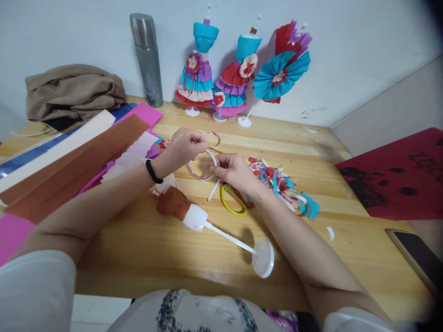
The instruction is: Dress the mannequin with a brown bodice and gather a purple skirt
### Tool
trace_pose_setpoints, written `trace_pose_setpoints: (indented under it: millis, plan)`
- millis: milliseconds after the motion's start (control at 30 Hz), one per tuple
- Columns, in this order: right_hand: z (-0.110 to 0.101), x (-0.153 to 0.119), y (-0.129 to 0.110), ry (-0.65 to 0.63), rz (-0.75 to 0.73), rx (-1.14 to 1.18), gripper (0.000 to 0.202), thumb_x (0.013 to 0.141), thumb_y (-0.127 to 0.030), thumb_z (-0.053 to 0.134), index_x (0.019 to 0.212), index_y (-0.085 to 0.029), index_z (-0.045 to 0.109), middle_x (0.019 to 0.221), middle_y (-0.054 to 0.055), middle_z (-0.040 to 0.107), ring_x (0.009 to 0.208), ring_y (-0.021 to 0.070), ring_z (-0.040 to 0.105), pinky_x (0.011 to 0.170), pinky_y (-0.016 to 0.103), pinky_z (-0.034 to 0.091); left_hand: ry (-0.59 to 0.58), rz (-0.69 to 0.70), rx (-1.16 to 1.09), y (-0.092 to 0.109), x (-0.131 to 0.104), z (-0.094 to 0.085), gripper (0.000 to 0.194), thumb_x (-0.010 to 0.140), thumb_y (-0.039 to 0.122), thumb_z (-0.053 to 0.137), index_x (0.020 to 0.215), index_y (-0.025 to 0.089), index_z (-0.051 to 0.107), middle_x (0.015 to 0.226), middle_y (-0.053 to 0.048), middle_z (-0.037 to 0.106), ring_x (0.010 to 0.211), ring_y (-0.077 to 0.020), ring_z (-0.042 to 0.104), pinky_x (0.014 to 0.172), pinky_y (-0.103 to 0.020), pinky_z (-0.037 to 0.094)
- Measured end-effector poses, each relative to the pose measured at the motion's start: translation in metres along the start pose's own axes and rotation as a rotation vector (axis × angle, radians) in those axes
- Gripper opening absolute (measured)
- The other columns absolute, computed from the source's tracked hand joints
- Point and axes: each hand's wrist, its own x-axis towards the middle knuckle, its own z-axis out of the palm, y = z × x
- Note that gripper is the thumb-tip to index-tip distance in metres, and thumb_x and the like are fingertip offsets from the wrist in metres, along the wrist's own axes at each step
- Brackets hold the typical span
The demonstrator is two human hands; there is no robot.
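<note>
Both hands are in close now on the slim, tape-like ring, just beyond the dress form: left hand pinching at its upper edge, right hand gripping its side. Looks like working tape loose, which calls for a light, steady pull. Smooth white plastic, matte brown wrap on the form; crinkled scraps beyond its right.

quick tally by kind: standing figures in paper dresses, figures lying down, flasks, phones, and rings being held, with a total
Standing figures: 3
Lying figure: 1
Flask: 1
Phone: 1
Held ring: 1
Total: 7
</note>
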Motion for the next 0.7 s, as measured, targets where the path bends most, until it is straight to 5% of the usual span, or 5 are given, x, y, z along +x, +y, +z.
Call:
trace_pose_setpoints:
  millis: [167,367,500,567,700]
  plan:
    - [-0.002,0.002,0.006,-0.075,-0.003,0.031,0.027,0.08,-0.04,0.055,0.075,-0.015,0.063,0.054,-0.005,0.045,0.051,0.0101,0.037,0.052,0.025,0.026,0.047,-0.057,0.035,-0.005,0.004,0.0,0.017,0.076,0.014,0.059,0.06,0.012,0.066,0.043,0.005,0.047,0.048,-0.0074,0.042,0.049,-0.021,0.03]
    - [-0.005,0.004,0.006,-0.035,0.063,0.063,0.032,0.083,-0.047,0.052,0.076,-0.016,0.059,0.053,-0.005,0.045,0.048,0.0105,0.036,0.05,0.026,0.029,-0.066,-0.207,-0.08,-0.008,0.008,-0.001,0.016,0.082,0.018,0.056,0.071,0.011,0.066,0.046,0.0,0.057,0.043,-0.0128,0.055,0.044,-0.022,0.041]
    - [-0.027,-0.003,-0.008,0.005,0.067,-0.336,0.027,0.088,-0.04,0.052,0.079,-0.016,0.062,0.067,0.002,0.061,0.06,0.014,0.051,0.058,0.027,0.034,-0.054,-0.333,-0.237,-0.019,0.015,0.001,0.013,0.084,0.018,0.057,0.075,0.011,0.062,0.064,-0.006,0.068,0.047,-0.0124,0.061,0.048,-0.022,0.046]
    - [-0.039,-0.009,-0.014,-0.149,0.128,-0.692,0.02,0.086,-0.035,0.059,0.089,-0.017,0.066,0.08,0.006,0.068,0.069,0.0166,0.058,0.061,0.028,0.035,-0.052,-0.364,-0.282,-0.023,0.018,0.002,0.011,0.084,0.019,0.059,0.077,0.01,0.061,0.063,-0.005,0.066,0.048,-0.0119,0.062,0.049,-0.021,0.046]
    - [-0.046,-0.016,-0.022,-0.342,0.183,-0.823,0.009,0.076,-0.026,0.069,0.077,-0.018,0.068,0.074,0.007,0.07,0.068,0.0205,0.063,0.057,0.028,0.033,-0.065,-0.396,-0.308,-0.025,0.019,0.001,0.012,0.086,0.017,0.057,0.077,0.009,0.059,0.065,-0.004,0.065,0.048,-0.011,0.062,0.051,-0.021,0.045]
